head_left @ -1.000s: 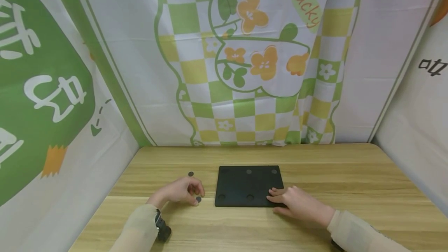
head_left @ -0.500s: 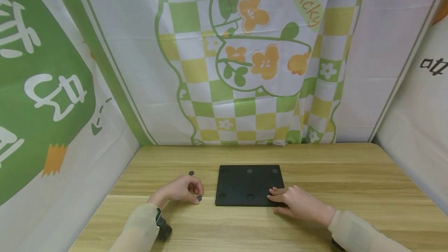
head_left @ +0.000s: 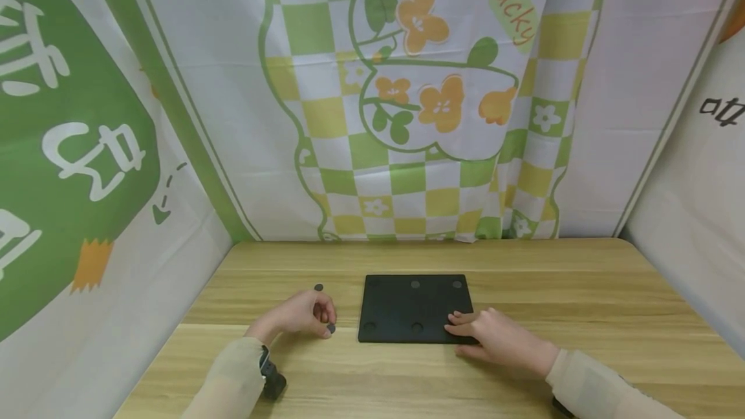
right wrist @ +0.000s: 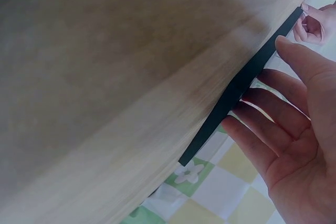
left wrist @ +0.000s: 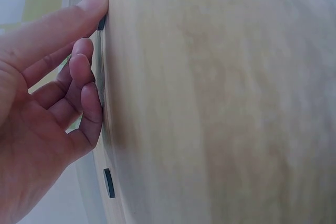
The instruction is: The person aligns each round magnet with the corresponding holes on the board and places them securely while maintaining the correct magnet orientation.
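Note:
A thin black rectangular board (head_left: 401, 309) lies flat on the table with round spots near its edges; two look greyer, the others are dark outlines. My right hand (head_left: 500, 336) rests over its near right corner, fingers extended onto the top and thumb along the near edge. Left of the board, my left hand (head_left: 299, 313) has a small dark disc (head_left: 331, 328) between thumb and forefinger, low at the tabletop. Its other fingers are curled. A second small dark disc (head_left: 319, 288) lies farther back, also showing in the left wrist view as a thin disc (left wrist: 108, 183).
The wooden table (head_left: 372, 380) ends at the back against a checked, flower-printed cloth (head_left: 407, 180). Printed cloth also hangs to the left (head_left: 75, 147) and right (head_left: 698, 212). A dark wrist device (head_left: 271, 377) sits on the left wrist.
Both hands, the board and the discs keep nearly the same places; the left fingers shift only very slightly at the near disc.

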The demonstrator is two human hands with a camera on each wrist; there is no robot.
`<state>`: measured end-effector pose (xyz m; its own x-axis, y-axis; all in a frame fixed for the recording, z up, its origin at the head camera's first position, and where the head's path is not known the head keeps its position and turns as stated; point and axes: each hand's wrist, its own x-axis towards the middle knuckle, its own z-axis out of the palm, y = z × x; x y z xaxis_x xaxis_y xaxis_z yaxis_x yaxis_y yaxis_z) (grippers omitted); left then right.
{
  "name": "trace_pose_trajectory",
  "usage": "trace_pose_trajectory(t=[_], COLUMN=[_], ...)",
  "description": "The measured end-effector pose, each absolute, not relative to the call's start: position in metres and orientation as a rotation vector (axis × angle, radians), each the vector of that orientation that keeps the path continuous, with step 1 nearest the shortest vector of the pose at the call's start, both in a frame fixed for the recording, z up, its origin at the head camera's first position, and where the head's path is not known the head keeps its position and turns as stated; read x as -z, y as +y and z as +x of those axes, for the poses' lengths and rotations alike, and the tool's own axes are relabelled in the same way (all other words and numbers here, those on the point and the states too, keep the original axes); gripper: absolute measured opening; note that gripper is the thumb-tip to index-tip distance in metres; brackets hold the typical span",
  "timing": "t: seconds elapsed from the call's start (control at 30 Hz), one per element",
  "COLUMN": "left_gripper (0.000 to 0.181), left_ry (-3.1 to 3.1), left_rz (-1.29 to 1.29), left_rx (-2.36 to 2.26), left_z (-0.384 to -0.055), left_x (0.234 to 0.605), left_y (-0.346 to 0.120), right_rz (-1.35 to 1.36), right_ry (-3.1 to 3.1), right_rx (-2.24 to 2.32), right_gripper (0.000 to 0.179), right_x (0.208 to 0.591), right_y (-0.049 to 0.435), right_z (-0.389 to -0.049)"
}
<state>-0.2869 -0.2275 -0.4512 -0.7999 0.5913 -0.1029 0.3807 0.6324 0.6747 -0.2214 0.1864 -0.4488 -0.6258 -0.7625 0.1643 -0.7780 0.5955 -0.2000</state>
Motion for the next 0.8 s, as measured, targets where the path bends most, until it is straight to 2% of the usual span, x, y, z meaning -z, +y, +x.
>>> trace_pose_trajectory(t=[0.8], left_gripper=[0.017], left_ry=[2.559], left_rz=[0.828], left_rx=[-0.925], left_z=[-0.2828], left_x=[0.4482], left_y=[-0.2254], right_rz=[1.325], right_ry=[-2.759], right_rx=[-0.349], right_gripper=[0.043], right_x=[0.4491], right_y=[0.1864], right_z=[-0.2221])
